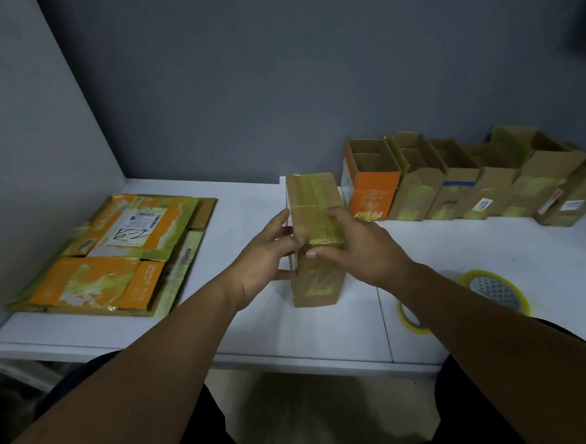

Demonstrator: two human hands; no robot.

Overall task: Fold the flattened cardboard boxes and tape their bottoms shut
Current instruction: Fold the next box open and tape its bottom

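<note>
- One box (314, 200) stands bottom-up in the middle of the white table (249, 204), yes?
- Yes. Yellowish tape already runs across its closed flaps and down the near face. The left hand (269, 247) lies with straight, spread fingers against the box's left side, steadying it. The right hand (351, 242) rests over the top right edge, fingers flat on the tape, thumb on the near face. I take it for smoothing the tape down, the last touch on this box.
- And the finished ones?
- Six, as far as I can count, stand in a row (454, 184) at the back right, open tops up.
- What's left?
- A stack of flattened boxes (115, 253) at the left, several deep; I cannot tell how many. Two tape rolls (523, 300) lie by the right forearm. Probably past halfway.
</note>
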